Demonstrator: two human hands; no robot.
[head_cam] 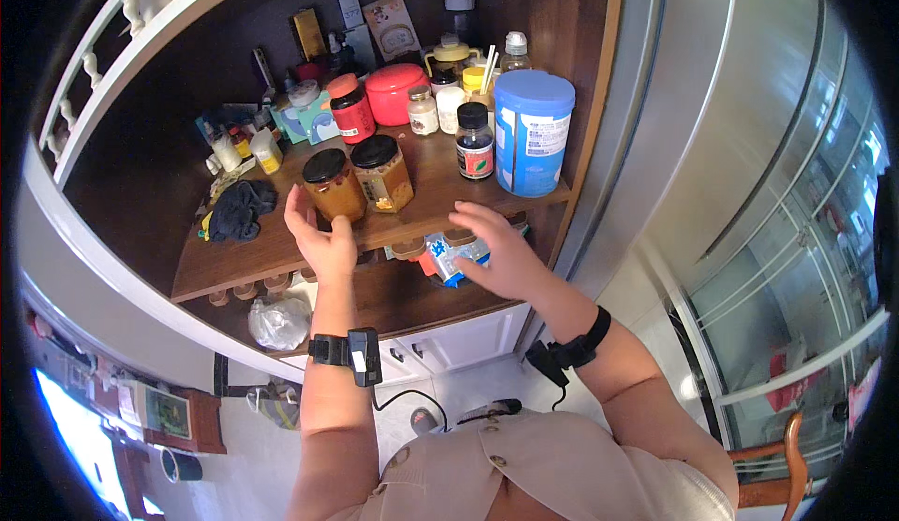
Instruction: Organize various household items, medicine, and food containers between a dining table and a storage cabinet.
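At a wooden cabinet shelf, my left hand is at the near side of a glass jar with a black lid, fingers apart; whether it touches the glass I cannot tell. A second black-lidded jar of brownish contents stands just right of it. My right hand hangs before the shelf edge, fingers spread, holding nothing. Beyond it stand a small dark bottle with a black cap and a large blue tub. Behind the jars are a red-labelled bottle and a round red container.
A dark cloth and small bottles lie at the shelf's left. On the lower shelf are a clear plastic bag and a blue-and-white packet. A curved white frame borders the left, a metallic panel the right.
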